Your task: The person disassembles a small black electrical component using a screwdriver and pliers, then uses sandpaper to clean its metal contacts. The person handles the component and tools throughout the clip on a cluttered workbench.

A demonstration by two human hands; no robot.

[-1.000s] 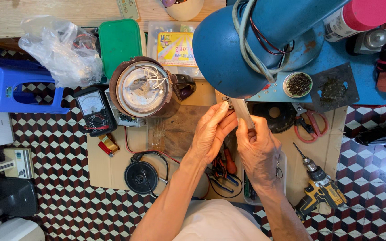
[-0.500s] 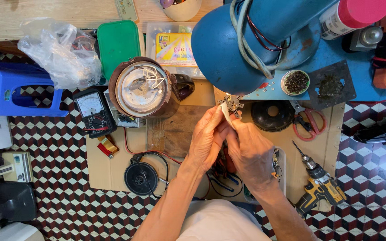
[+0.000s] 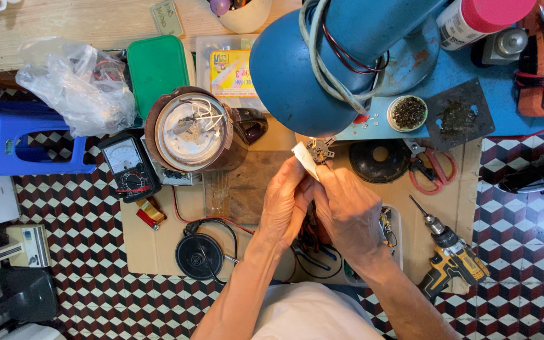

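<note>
Both hands meet over the cardboard mat at the middle of the view. My left hand pinches a folded strip of pale paper against a small metal part with prongs. My right hand grips that metal part from the right side, fingers closed around it. The paper strip lies across the part's left edge. Just above the hands hangs a big blue lamp head with cables wound on its arm.
An upturned round appliance base stands left of the hands, beside an analogue multimeter. A black disc, red scissors, a yellow cordless drill, a round black speaker, a green box and a plastic bag lie around.
The hands have shifted slightly and the small pronged part has come up between the fingertips, where one second ago only the pale strip showed. The view has also drifted a little.
</note>
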